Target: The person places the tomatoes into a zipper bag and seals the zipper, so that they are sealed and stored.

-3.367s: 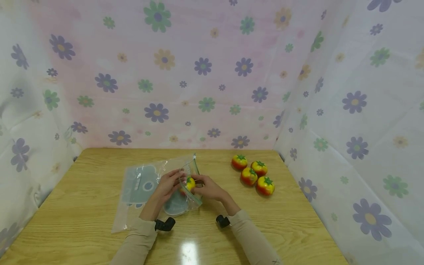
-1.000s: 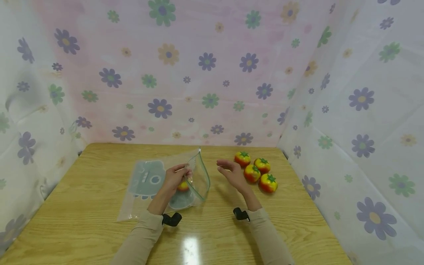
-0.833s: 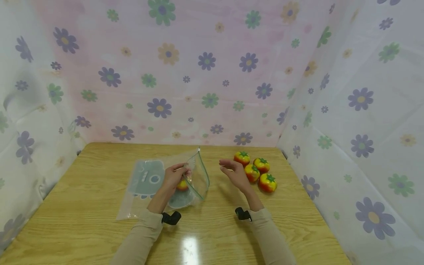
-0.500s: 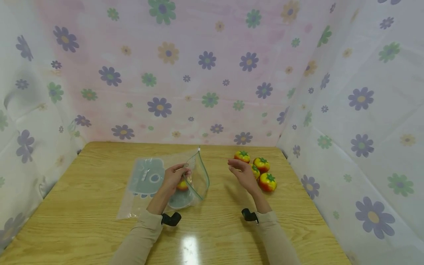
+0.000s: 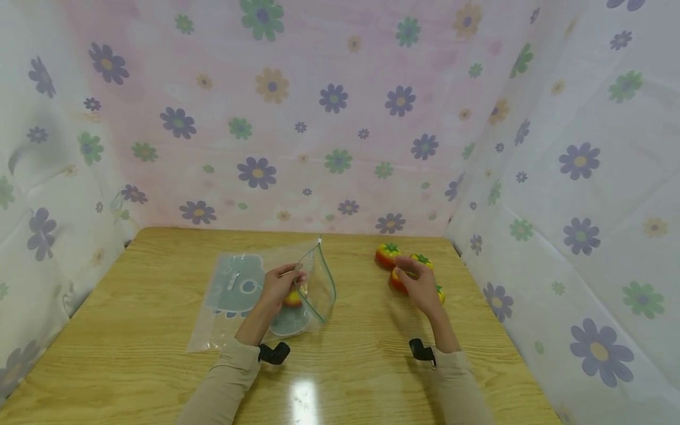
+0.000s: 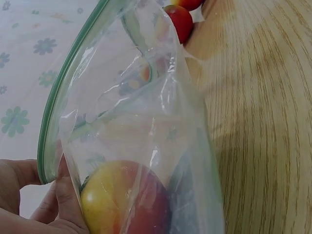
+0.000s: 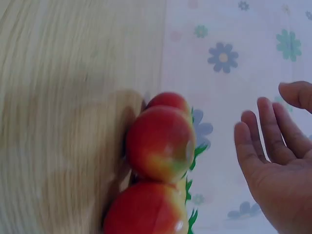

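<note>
My left hand (image 5: 280,284) pinches the green zip edge of a clear zip bag (image 6: 146,131) between thumb and fingers, and the bag's mouth gapes to the right. Inside the bag lies one red-and-yellow toy tomato (image 6: 124,197) with a green leaf top, partly covered by the hand in the head view. My right hand (image 5: 421,287) hovers over a group of similar toy tomatoes (image 5: 388,255) at the right of the table. Its fingers are spread and loosely bent, holding nothing, as the right wrist view shows. It hides parts of several tomatoes in the head view.
The bag's flat part, with a grey-blue cartoon print (image 5: 236,283), lies on the wooden table (image 5: 340,366) at left. Flower-patterned cloth (image 5: 340,118) walls stand behind the table and on both sides.
Both hands were at the bag with the tomato in its mouth; now the tomato sits deeper inside. The right hand has left the bag and moved right over the other tomatoes. The left stays.
</note>
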